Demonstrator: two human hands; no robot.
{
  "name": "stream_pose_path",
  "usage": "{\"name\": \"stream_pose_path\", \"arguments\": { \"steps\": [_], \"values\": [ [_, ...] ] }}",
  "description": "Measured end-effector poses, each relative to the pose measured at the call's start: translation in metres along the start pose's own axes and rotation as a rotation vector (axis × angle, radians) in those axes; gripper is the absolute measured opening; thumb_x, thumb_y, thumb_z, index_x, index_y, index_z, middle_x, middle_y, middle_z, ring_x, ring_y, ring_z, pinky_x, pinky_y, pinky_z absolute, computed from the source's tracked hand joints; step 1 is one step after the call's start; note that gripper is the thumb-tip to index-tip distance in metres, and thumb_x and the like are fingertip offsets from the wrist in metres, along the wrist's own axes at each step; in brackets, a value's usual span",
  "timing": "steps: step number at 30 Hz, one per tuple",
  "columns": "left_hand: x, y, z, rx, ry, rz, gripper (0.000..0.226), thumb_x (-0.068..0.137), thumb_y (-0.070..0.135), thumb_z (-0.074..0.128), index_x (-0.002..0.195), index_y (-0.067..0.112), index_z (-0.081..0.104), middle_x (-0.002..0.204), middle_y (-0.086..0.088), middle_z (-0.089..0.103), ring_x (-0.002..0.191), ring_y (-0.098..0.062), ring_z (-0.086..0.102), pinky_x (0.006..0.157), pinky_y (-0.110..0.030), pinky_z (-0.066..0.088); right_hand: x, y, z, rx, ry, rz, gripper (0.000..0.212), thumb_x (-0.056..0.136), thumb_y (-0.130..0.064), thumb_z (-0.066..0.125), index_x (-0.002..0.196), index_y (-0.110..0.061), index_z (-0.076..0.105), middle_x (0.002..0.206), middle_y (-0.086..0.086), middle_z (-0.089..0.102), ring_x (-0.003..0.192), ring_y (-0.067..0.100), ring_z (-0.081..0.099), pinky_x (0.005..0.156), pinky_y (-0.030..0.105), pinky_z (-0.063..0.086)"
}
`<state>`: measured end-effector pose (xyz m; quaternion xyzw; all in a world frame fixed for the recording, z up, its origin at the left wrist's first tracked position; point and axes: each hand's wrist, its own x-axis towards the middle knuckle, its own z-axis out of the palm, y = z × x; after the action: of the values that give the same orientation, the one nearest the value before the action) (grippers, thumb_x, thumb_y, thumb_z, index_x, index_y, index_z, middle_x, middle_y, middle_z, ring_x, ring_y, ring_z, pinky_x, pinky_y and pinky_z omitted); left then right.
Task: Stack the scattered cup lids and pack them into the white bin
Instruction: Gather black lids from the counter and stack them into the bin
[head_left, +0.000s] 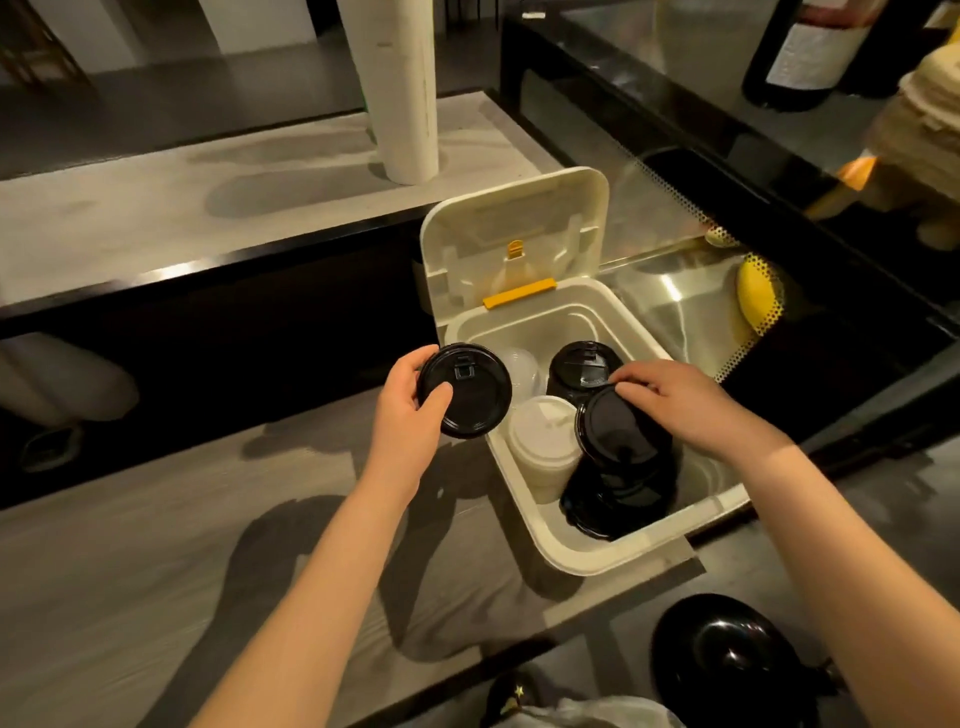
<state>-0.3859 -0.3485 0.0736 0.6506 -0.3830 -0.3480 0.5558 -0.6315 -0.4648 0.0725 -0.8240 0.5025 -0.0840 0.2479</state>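
While the left hand (410, 410) gripped one black lid (465, 389) just over the left rim of the white bin (571, 551), the right hand (670, 400), apart from it, curled its fingers on the leaning black stack (623, 447) inside, probably steadying it to receive that lid.

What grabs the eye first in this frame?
The white bin sits at centre with its hinged cover flipped open and lid stacks inside. The left hand grips a single black lid over the bin's left rim. The right hand curls over the top edge of a tilted black lid stack in the bin's right side.
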Motion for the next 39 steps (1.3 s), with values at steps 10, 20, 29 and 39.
{"name": "stream_pose_path", "arguments": {
  "steps": [10,20,29,39],
  "values": [
    [-0.005,0.003,0.017,0.001,-0.006,-0.012,0.038,0.092,0.004,0.052,0.124,0.023,0.048,0.121,0.004,0.057,0.114,-0.008,0.052,0.095,-0.022,0.046,-0.015,0.019,0.030,-0.122,-0.198,-0.048,0.040,0.092,-0.031,0.058,0.131,-0.026,0.055,0.123,0.000,0.054,0.118,0.018,0.047,0.101,0.030,0.038],
    [-0.001,0.021,0.043,-0.075,-0.157,-0.059,0.038,0.093,0.000,0.044,0.121,0.024,0.036,0.115,-0.004,0.056,0.104,-0.014,0.059,0.081,-0.024,0.051,0.000,-0.047,0.010,0.611,0.027,-0.131,0.043,0.090,-0.023,0.062,0.131,-0.029,0.051,0.103,-0.013,0.059,0.093,0.007,0.060,0.084,0.020,0.049],
    [0.017,0.010,0.043,0.340,-0.163,0.070,0.052,0.092,0.016,0.056,0.138,0.017,0.034,0.126,0.000,0.051,0.119,-0.015,0.049,0.099,-0.028,0.040,0.037,-0.041,-0.016,0.628,0.040,0.014,0.024,0.088,-0.009,0.062,0.107,-0.022,0.057,0.086,0.001,0.051,0.078,0.018,0.058,0.061,0.028,0.054],
    [0.026,-0.014,0.026,0.928,-0.272,0.138,0.069,0.093,0.037,0.052,0.149,0.014,0.019,0.159,-0.002,0.010,0.145,-0.016,0.014,0.117,-0.037,0.020,0.080,-0.029,-0.016,-0.276,-0.085,0.158,0.030,0.096,-0.026,0.051,0.116,-0.006,0.061,0.114,0.014,0.063,0.101,0.030,0.060,0.074,0.029,0.043]
  ]
}}
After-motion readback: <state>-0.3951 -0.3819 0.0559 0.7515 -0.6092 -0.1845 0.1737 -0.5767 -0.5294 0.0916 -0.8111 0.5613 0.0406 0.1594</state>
